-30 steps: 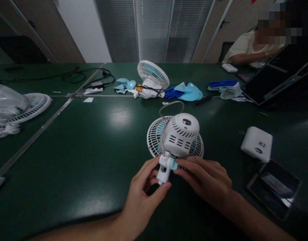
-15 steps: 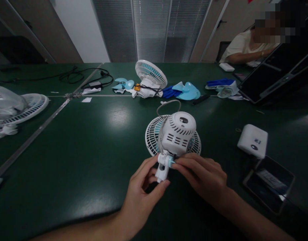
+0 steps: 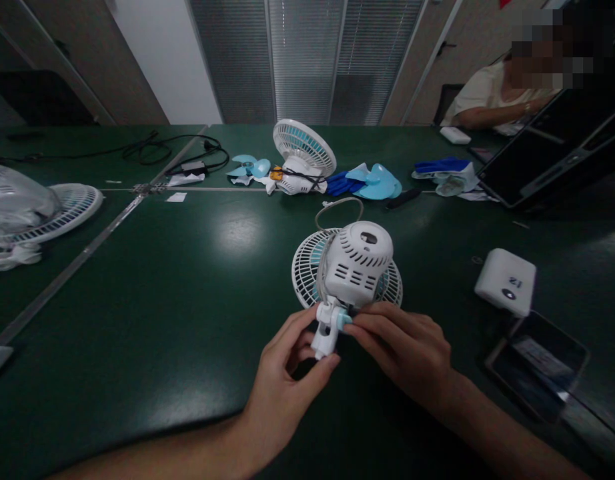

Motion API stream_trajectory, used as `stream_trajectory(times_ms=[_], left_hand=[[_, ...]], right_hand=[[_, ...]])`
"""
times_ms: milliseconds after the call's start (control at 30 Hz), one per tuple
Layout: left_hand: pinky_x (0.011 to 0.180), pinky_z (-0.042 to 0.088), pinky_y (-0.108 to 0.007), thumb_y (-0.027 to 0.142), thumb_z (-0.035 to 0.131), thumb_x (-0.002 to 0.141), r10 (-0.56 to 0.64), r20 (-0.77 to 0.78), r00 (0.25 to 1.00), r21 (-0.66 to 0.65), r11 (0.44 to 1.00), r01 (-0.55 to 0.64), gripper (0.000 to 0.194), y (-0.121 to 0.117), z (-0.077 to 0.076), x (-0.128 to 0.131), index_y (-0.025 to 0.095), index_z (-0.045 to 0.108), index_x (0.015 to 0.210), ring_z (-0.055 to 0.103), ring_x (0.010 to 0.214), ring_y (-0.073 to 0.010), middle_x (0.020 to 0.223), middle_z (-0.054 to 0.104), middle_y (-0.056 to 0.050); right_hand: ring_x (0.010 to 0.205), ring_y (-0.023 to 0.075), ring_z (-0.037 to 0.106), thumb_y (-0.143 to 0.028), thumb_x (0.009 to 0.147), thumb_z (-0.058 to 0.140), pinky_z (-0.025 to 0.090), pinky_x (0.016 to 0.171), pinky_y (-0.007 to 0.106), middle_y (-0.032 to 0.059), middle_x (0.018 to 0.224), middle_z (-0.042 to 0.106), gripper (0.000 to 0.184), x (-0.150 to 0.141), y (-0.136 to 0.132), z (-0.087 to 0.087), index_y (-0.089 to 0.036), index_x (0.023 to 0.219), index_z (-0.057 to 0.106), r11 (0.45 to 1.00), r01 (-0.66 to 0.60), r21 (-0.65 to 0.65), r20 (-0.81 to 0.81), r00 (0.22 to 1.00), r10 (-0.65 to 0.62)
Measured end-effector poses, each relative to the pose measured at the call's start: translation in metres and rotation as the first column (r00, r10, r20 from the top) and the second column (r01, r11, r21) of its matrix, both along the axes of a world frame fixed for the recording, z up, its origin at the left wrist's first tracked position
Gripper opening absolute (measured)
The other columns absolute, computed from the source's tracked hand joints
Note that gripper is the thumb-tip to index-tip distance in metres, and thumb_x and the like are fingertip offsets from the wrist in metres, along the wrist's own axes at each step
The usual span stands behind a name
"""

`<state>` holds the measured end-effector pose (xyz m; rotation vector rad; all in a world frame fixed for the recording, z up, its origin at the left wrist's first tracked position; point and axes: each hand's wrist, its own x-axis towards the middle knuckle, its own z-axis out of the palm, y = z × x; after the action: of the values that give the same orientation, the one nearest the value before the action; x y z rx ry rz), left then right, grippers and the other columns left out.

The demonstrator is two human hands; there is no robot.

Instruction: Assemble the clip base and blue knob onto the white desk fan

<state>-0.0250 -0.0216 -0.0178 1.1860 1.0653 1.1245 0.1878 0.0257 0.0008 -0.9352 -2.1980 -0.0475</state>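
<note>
A small white fan (image 3: 360, 263) lies grille-down on the green table, its slotted motor housing facing up. From the housing a white bracket (image 3: 327, 330) sticks out toward me. My left hand (image 3: 287, 373) grips this bracket between thumb and fingers. On the bracket's right side sits a light-blue knob (image 3: 344, 319), pinched by the thumb and fingertips of my right hand (image 3: 407, 347). A grey cord (image 3: 337, 203) loops out behind the fan.
Beyond stand a second fan (image 3: 303, 157), light-blue fan blades (image 3: 380, 181) and blue-white gloves (image 3: 445, 172). A third fan (image 3: 42, 207) lies at left. To the right are a white box (image 3: 507, 280) and a dark tray-like object (image 3: 537, 363). A person sits far right.
The view has shifted very slightly. Both hands keep their hold on the bracket and the knob, and the knob's tab looks slightly turned.
</note>
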Motion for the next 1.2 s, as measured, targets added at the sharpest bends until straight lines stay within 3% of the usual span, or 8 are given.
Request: stream_trajectory(times_ms=[200,433,633,867,933,1067,1200], left_hand=[[0.084,0.056,-0.028,0.027,0.074,0.091,-0.01,0.025,1.0,0.008,1.0,0.01,0.05,0.001,-0.002,0.0,0.029,0.059,0.139,0.063,0.097,-0.0171,0.131,0.061,-0.006],[0.085,0.055,-0.026,0.026,0.074,0.092,-0.012,-0.006,1.0,0.005,1.0,0.012,0.05,-0.001,0.0,0.0,0.03,0.059,0.139,0.062,0.098,-0.0165,0.13,0.06,-0.005],[0.085,0.055,-0.027,0.026,0.074,0.092,-0.012,0.002,1.0,0.014,1.0,0.012,0.05,0.0,-0.003,0.0,0.03,0.059,0.139,0.061,0.098,-0.017,0.131,0.06,-0.005],[0.084,0.055,-0.027,0.026,0.074,0.092,-0.007,-0.007,1.0,0.025,1.0,0.007,0.05,0.0,-0.001,0.0,0.029,0.059,0.139,0.062,0.098,-0.0168,0.132,0.06,-0.006],[0.086,0.055,-0.028,0.026,0.074,0.091,-0.005,-0.006,1.0,0.025,1.0,0.005,0.05,0.0,-0.002,-0.001,0.029,0.059,0.139,0.062,0.098,-0.0174,0.131,0.06,-0.006],[0.087,0.056,-0.029,0.027,0.074,0.091,-0.011,-0.024,1.0,0.037,0.999,0.012,0.049,0.001,-0.004,-0.001,0.031,0.06,0.138,0.063,0.102,-0.0191,0.132,0.06,-0.005],[0.087,0.056,-0.029,0.027,0.073,0.092,-0.016,-0.027,1.0,0.043,0.999,0.017,0.05,0.0,-0.003,-0.001,0.034,0.059,0.139,0.063,0.102,-0.0186,0.133,0.06,-0.004]], right_hand=[[0.088,0.0122,0.074,-0.011,0.093,0.065,0.056,0.073,0.022,0.0022,0.106,0.076,0.036,0.008,0.001,-0.004,-0.02,0.128,0.063,0.991,-0.117,0.059,0.055,0.992,0.114],[0.069,0.0114,0.071,-0.02,0.096,0.067,0.052,0.062,0.023,-0.0005,0.084,0.074,0.003,0.0,0.0,-0.001,-0.02,0.098,0.068,1.0,-0.019,0.001,-0.015,1.0,0.019],[0.087,0.012,0.073,-0.01,0.094,0.063,0.056,0.069,0.022,0.0019,0.106,0.076,0.038,0.01,0.002,0.001,-0.021,0.13,0.062,0.988,-0.135,0.069,0.08,0.988,0.129],[0.073,0.0103,0.07,-0.019,0.097,0.067,0.053,0.065,0.022,-0.0005,0.087,0.074,0.005,0.0,-0.001,0.0,-0.02,0.101,0.068,1.0,-0.011,0.007,0.006,1.0,0.011],[0.075,0.011,0.07,-0.02,0.096,0.067,0.053,0.065,0.023,0.0,0.091,0.074,0.01,0.0,-0.002,0.0,-0.02,0.107,0.067,1.0,-0.003,0.014,0.012,1.0,0.003],[0.093,0.0109,0.072,-0.007,0.095,0.062,0.054,0.075,0.022,0.0025,0.109,0.074,0.036,0.01,-0.001,0.0,-0.02,0.129,0.063,0.988,-0.126,0.085,0.07,0.99,0.121],[0.09,0.0106,0.071,-0.009,0.096,0.065,0.054,0.075,0.021,0.0033,0.105,0.075,0.03,0.01,0.001,0.002,-0.017,0.124,0.064,0.989,-0.129,0.078,0.033,0.991,0.127]])
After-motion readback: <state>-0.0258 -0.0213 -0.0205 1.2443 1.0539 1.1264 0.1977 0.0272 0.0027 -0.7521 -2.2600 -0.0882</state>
